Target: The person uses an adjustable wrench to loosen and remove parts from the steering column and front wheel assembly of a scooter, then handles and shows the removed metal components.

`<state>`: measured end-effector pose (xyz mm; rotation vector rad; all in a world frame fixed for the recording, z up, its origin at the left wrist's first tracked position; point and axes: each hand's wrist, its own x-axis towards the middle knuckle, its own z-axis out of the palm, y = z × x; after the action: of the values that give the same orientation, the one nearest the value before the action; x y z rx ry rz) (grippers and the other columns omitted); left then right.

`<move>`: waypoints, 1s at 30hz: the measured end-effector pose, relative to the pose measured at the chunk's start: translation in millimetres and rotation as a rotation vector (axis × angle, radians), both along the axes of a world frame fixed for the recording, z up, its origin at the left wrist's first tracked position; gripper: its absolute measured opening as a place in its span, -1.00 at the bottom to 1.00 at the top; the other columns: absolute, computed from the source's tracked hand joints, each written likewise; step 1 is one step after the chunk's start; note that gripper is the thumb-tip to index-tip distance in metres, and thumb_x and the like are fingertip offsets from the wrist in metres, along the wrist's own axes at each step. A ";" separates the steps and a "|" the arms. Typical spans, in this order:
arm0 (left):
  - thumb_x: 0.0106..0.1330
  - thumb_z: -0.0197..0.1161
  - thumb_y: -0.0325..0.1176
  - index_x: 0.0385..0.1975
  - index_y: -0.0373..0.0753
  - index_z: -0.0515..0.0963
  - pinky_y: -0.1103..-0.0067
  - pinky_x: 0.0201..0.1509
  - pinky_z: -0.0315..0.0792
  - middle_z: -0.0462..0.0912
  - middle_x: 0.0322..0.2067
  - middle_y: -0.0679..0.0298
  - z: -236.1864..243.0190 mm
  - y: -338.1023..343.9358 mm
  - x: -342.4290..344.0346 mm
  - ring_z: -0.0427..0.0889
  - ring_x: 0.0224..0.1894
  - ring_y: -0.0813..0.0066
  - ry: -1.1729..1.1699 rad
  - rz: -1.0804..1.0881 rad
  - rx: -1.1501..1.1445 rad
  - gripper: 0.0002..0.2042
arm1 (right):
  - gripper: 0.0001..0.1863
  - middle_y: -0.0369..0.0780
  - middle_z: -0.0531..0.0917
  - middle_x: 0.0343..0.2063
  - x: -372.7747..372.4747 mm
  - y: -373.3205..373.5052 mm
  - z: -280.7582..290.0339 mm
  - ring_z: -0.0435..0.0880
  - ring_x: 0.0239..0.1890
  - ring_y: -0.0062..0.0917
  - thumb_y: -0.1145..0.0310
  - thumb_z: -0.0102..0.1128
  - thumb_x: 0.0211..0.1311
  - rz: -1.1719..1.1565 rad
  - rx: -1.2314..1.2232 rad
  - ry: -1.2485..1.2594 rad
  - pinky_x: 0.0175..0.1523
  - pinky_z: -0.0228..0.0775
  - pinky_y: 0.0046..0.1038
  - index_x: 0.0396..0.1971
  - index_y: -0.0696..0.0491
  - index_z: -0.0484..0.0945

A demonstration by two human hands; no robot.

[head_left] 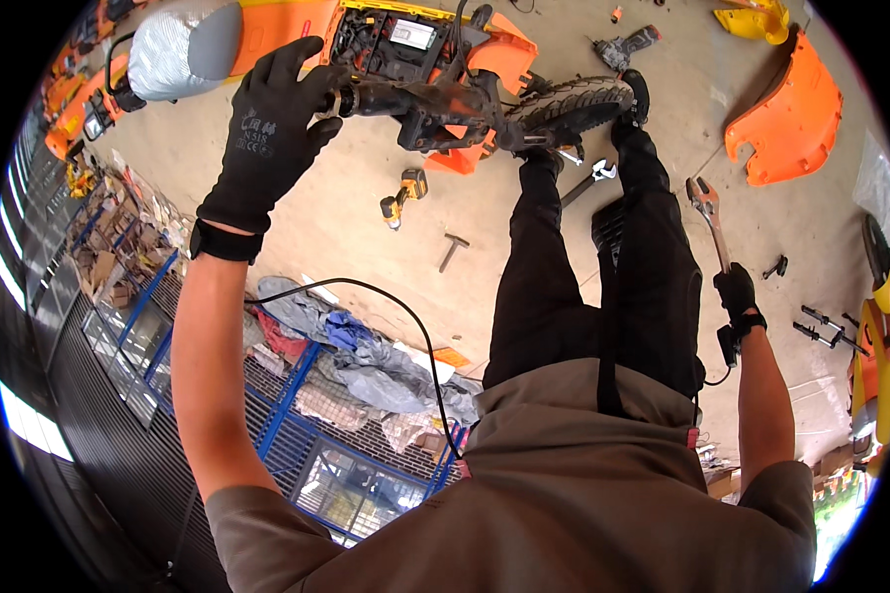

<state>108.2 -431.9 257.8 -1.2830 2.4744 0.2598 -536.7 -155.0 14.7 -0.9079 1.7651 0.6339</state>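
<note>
My left hand [267, 143], in a black glove, is open at the near end of a dark metal stem [420, 102] on an orange vehicle. Its fingers are spread, and the thumb and fingertips are close beside the stem's end; whether they touch it I cannot tell. A knobbly black tyre [578, 107] joins the stem's far side, near my feet. My right hand [735, 293], also gloved, is low on the right and closed round the handle of a pipe wrench [707, 206]. The wrench's reddish jaws point away from me, off the vehicle.
A yellow cordless drill [403, 198], a hammer [453, 252], an adjustable wrench [590, 180] and a grey power tool [627, 45] lie on the floor. An orange panel [791, 114] rests at right. A black cable [405, 304] loops beside me. Grey cloth [381, 376] is heaped at left.
</note>
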 end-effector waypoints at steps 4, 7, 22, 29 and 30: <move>0.11 0.41 -0.26 -0.06 -0.17 0.54 0.25 0.06 0.42 0.49 0.09 0.13 -9.8 -1.4 8.3 0.48 0.10 0.06 -0.045 0.078 -0.022 -0.61 | -0.77 -0.20 0.50 -0.69 1.4 -5.2 2.7 0.51 -0.68 -0.40 0.26 0.17 0.02 -0.041 0.003 -0.014 -0.58 0.34 -0.32 -0.48 0.12 0.44; 0.09 0.42 -0.30 -0.03 -0.14 0.54 0.26 0.09 0.41 0.45 0.14 0.14 -12.5 -1.8 13.1 0.47 0.12 0.09 -0.082 0.161 -0.048 -0.58 | -0.78 -0.20 0.50 -0.69 4.7 -6.8 5.9 0.51 -0.69 -0.41 0.26 0.16 0.02 -0.037 -0.004 -0.002 -0.59 0.34 -0.32 -0.48 0.12 0.44; 0.08 0.44 -0.27 0.07 -0.14 0.50 0.27 0.13 0.40 0.39 0.22 0.12 1.1 -2.2 5.5 0.44 0.16 0.06 -0.004 0.092 0.017 -0.49 | -0.79 -0.20 0.48 -0.70 7.3 -8.6 4.2 0.49 -0.70 -0.42 0.27 0.14 0.02 -0.014 0.001 0.015 -0.60 0.32 -0.32 -0.47 0.11 0.43; 0.02 0.46 -0.37 0.10 -0.10 0.49 0.24 0.18 0.37 0.36 0.24 0.12 4.2 -2.1 9.9 0.42 0.19 0.04 -0.031 0.055 0.048 -0.44 | -0.78 -0.20 0.49 -0.69 6.3 -10.9 2.0 0.50 -0.68 -0.43 0.27 0.15 0.01 -0.032 -0.023 -0.032 -0.58 0.33 -0.32 -0.45 0.12 0.45; 0.01 0.46 -0.39 0.11 -0.09 0.49 0.24 0.19 0.37 0.35 0.25 0.12 0.4 0.7 15.7 0.43 0.18 0.04 -0.031 0.088 0.039 -0.43 | -0.78 -0.20 0.49 -0.69 4.1 -8.0 0.2 0.50 -0.69 -0.43 0.27 0.15 0.01 -0.036 -0.024 -0.045 -0.58 0.33 -0.32 -0.45 0.12 0.45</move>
<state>123.9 -431.2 258.3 -1.3710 2.3790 0.3059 -532.6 -163.0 14.9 -0.8986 1.7485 0.5661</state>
